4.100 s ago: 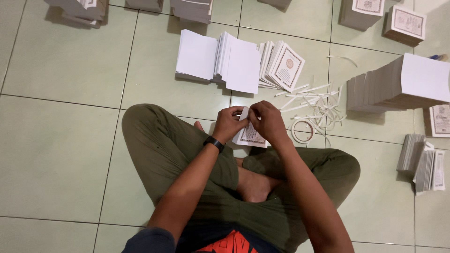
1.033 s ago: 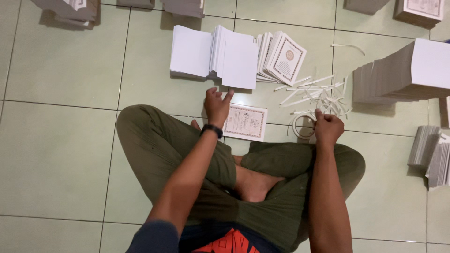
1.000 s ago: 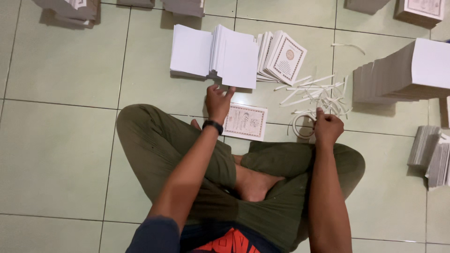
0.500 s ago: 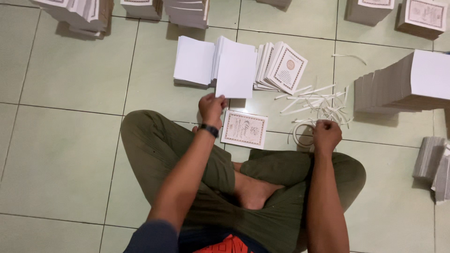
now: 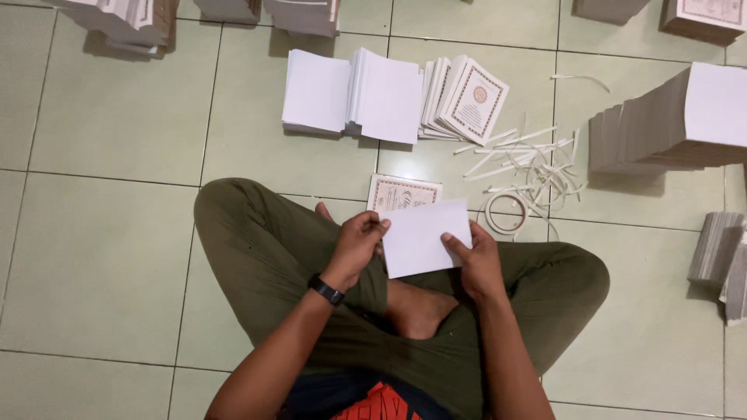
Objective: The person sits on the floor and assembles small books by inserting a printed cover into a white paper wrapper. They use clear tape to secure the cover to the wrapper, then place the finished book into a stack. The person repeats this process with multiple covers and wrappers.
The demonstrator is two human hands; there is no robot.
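Two hands grip one blank white sheet (image 5: 426, 237) above our crossed legs: our left hand (image 5: 359, 243) pinches its left edge, thumb on top, and our right hand (image 5: 476, 260) clasps its lower right edge. A black watch (image 5: 327, 290) sits on the left wrist. Just beyond the sheet, partly hidden by it, a printed card (image 5: 403, 193) with a decorative border lies on the floor (image 5: 101, 194). Ahead of the right hand we see a tape roll (image 5: 506, 214), and past it a scatter of white strips (image 5: 529, 159). Farther ahead of the left hand lie white paper stacks (image 5: 354, 97), with fanned bordered cards (image 5: 467, 101) beside them. Well off to the right stands a tall stack (image 5: 669, 124) of sheets.
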